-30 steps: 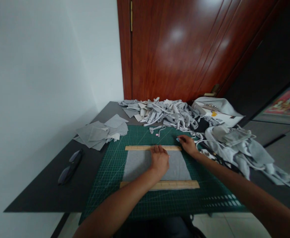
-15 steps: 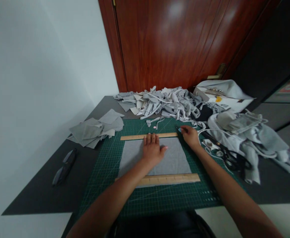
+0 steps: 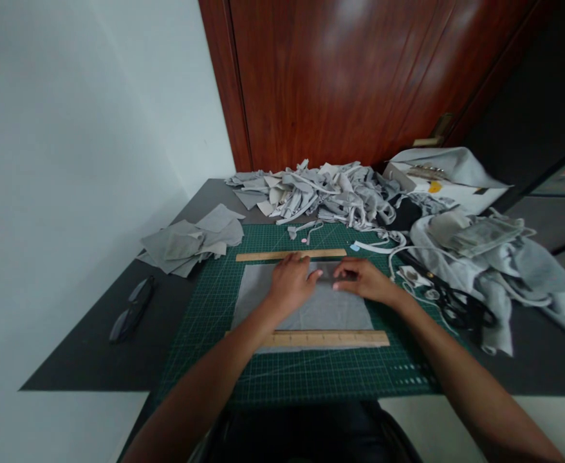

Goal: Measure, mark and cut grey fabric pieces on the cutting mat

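On a green cutting mat [image 3: 311, 379], grey cloth [image 3: 335, 315] lies flat, seemingly steadied by a wooden ruler [image 3: 333, 338] near its edge and the spread left hand [image 3: 291, 283]; the right hand [image 3: 368, 280] curves open, empty.

right hand [image 3: 365, 281]: off the blue bit [image 3: 354, 247] now, hanging over the cloth [image 3: 340, 312]
far ruler [image 3: 262, 256]: totally off the cloth's edge now

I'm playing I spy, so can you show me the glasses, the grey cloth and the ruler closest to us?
Glasses [image 3: 133, 311]: head view, middle of the dark frame.
Grey cloth [image 3: 314, 314]: head view, flat middle part.
Nearest ruler [image 3: 328, 338]: head view, middle of its wooden face.
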### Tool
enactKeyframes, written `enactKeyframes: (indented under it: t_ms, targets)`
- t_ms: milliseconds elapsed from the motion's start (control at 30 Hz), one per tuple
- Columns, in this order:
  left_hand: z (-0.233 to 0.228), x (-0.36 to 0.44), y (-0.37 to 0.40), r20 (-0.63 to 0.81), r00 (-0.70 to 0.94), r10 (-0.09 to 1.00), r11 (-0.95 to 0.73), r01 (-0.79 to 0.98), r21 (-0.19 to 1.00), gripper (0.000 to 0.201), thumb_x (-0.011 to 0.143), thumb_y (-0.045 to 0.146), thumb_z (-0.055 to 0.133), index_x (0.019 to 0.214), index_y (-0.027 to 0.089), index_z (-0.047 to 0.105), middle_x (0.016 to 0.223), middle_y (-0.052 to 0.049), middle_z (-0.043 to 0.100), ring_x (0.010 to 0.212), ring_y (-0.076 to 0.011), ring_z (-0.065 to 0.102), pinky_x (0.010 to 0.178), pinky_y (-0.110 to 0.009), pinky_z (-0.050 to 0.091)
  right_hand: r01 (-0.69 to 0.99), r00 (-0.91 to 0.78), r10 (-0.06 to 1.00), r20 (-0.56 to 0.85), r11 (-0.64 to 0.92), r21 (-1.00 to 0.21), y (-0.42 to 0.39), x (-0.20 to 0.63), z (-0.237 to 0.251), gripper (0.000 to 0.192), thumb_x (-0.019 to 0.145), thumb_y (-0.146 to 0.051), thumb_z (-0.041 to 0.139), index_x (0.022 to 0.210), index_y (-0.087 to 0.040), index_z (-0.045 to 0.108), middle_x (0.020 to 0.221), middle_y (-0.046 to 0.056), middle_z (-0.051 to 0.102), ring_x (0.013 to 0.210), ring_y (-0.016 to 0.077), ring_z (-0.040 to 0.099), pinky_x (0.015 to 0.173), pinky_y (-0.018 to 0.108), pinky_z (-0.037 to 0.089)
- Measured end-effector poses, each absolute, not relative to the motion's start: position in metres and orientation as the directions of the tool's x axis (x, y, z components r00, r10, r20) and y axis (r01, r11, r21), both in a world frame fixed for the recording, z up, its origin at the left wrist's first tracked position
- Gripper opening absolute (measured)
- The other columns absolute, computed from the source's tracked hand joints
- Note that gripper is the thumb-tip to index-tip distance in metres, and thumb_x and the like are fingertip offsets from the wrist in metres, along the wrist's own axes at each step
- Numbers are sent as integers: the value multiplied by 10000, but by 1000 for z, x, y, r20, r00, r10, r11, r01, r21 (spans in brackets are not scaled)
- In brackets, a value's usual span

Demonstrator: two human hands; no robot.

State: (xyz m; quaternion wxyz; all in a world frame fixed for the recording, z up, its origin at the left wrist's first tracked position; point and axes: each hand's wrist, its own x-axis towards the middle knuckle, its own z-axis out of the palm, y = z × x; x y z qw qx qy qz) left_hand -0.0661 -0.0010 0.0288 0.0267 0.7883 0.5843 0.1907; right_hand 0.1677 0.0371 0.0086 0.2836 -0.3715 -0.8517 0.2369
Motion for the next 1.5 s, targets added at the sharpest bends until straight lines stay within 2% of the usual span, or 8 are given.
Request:
enactKeyframes:
  t_ms: [200,367,633,800,967,1133,1367,1500]
  targets:
    - [41,-106,28,488,-67,870,-299,715,632,232,1004,369,613,936,203,760,970,-65,766,953,-238,701,866,-330,519,377,-871,478,113,797,-471,-32,109,25,630,692,-721,874,1015,-198,737,953,53,712,847,243,651,749,346,480]
    - [45,-148,53,525,-282,803,-217,682,698,278,1013,361,525,915,181,714,893,-55,729,867,-219,658,810,-317,475,460,-842,535,72,781,-422,-52,94,21,423,853,-538,847,1055,-188,722,1007,77,717,914,268,676,789,361,472]
    - [45,-170,63,507,-383,773,-209,600,772,273,973,392,524,821,198,640,778,-15,646,762,-186,599,708,-286,432,557,-735,674,-70,542,-629,-56,94,16,281,806,-356,923,949,-199,738,838,-1,709,756,182,645,692,281,421]
    - [42,-172,69,431,-355,830,-213,512,832,348,965,454,519,724,212,587,667,4,597,662,-169,581,620,-274,425,440,-760,650,26,544,-715,-47,107,25,236,994,-408,702,880,-201,703,818,-2,686,765,172,635,702,273,431]
    - [38,-173,72,367,-287,885,-214,450,867,387,968,520,482,775,214,619,744,-25,674,665,-167,630,580,-264,449,559,-488,843,224,500,-661,11,159,29,349,1018,-507,551,858,-217,660,750,16,663,702,198,606,639,287,434]
    - [27,-145,67,339,-110,934,-253,465,848,416,988,522,479,777,204,642,705,-14,653,661,-168,627,591,-263,449,848,-27,923,385,225,-479,72,217,-1,414,1017,-457,470,988,-150,747,757,111,731,665,249,640,636,339,445]
    - [21,-91,26,329,358,874,-475,488,732,148,867,351,757,930,217,770,987,-33,748,986,-216,682,929,-331,511,923,46,902,430,126,-363,88,229,-28,361,952,-228,497,1191,-88,729,875,173,772,807,298,697,737,368,502]
    - [14,-76,2,198,635,747,-648,628,431,398,901,418,769,1275,287,729,1325,-65,667,1298,-275,569,1152,-407,403,956,43,888,457,96,-277,80,225,-19,306,960,-247,545,1137,-136,768,1028,192,771,935,306,695,820,374,505]
